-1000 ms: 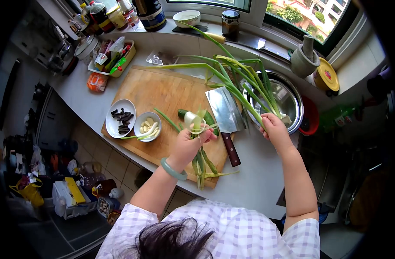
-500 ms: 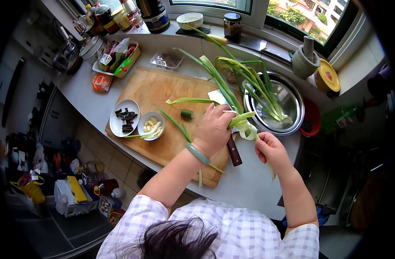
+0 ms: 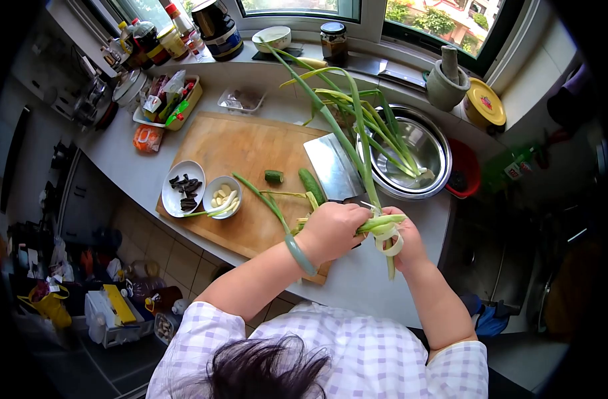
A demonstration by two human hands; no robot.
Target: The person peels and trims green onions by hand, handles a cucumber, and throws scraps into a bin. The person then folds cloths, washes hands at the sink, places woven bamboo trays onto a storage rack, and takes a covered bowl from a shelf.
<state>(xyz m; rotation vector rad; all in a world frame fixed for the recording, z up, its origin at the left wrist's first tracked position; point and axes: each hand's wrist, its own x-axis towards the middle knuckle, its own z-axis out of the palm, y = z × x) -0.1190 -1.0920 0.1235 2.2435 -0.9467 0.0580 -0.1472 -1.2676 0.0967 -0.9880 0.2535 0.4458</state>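
In front of me, my left hand is closed on pale outer leaves near the lower end of a long scallion. My right hand wraps round the same scallion's lower part, close beside the left, with a curled peeled strip hanging there. The long green leaves reach up past the cutting board. A cleaver lies on the board's right side, its handle mostly hidden behind my hands. Next to the blade are a cucumber and a short cucumber piece. My fingertips are partly covered by the leaves.
More scallions lie across nested metal bowls on the right. A plate of dark pieces and a bowl of garlic stand on the board's left. A stone mortar and a red basin are farther right.
My right hand has moved up and inward to the scallion beside my left hand. The scallion stands more upright, and more of the cleaver blade and cucumber shows. The view has shifted slightly.
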